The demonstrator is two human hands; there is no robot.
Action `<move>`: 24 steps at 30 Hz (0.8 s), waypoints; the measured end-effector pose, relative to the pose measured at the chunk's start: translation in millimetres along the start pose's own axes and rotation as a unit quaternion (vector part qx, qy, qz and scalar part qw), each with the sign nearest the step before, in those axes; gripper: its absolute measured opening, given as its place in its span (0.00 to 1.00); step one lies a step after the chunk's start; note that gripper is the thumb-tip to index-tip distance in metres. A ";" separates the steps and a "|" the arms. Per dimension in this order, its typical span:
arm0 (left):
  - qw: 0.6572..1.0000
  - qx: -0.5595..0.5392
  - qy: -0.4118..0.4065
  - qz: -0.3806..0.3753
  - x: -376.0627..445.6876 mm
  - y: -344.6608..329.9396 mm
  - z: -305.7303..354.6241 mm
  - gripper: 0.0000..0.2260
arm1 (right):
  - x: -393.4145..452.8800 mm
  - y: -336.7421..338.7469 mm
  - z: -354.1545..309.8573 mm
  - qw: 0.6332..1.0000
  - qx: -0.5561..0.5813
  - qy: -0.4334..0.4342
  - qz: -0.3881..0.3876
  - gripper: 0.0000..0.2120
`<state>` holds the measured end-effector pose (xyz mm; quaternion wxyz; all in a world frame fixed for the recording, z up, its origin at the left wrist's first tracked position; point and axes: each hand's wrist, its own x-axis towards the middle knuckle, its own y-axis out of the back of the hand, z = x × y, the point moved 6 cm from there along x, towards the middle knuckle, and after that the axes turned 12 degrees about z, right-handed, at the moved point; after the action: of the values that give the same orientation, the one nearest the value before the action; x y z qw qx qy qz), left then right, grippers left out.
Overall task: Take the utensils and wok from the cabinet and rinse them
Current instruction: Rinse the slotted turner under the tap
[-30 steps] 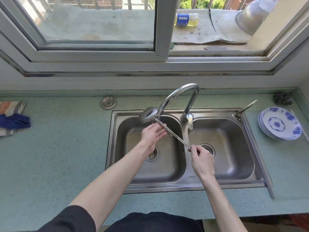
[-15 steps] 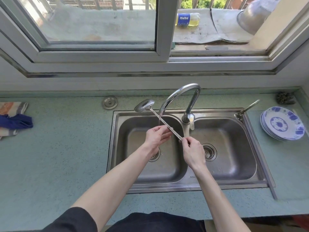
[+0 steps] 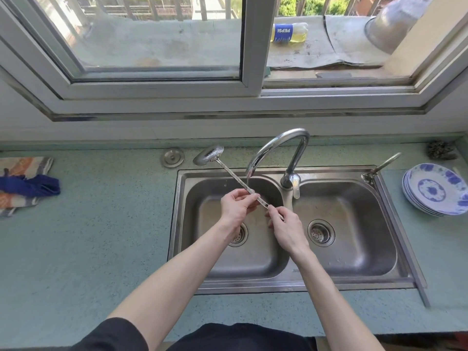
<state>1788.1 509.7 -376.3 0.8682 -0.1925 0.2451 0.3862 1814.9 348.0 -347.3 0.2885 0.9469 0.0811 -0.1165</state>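
Observation:
A long steel slotted ladle (image 3: 229,173) slants over the left basin of the double sink (image 3: 288,285); its perforated head points up-left above the counter. My left hand (image 3: 235,205) pinches the middle of its handle under the curved tap (image 3: 276,148), where a thin stream of water falls. My right hand (image 3: 285,224) grips the handle's near end, above the divider between the basins. No wok is in view.
A stack of blue-and-white plates (image 3: 435,192) sits right of the sink, with a steel scourer (image 3: 442,150) behind it. A blue cloth on a striped towel (image 3: 25,186) lies at far left. A round steel cap (image 3: 173,157) sits on the green counter (image 3: 101,224).
The ladle has slid up and to the left, so its head left the tap's stream and now hangs over the counter. Both hands moved left along with the handle.

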 end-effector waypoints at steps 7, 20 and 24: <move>1.000 -0.003 0.029 0.002 5.6 -0.6 9.5 0.12 | 6.0 -12.0 -10.2 0.994 0.103 -0.011 -0.028 0.17; 0.994 -0.006 0.090 -0.055 1.7 -5.9 -2.6 0.10 | 5.1 -18.2 -1.3 0.994 0.112 -0.006 -0.013 0.16; 0.992 0.010 0.095 -0.082 -2.6 -11.6 -6.9 0.10 | 1.7 -13.6 -1.8 0.994 0.108 0.001 -0.002 0.17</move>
<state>1793.6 497.3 -378.7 0.8716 -0.2387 0.3140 0.2910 1813.9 360.4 -353.5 0.1838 0.9725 0.0706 -0.1245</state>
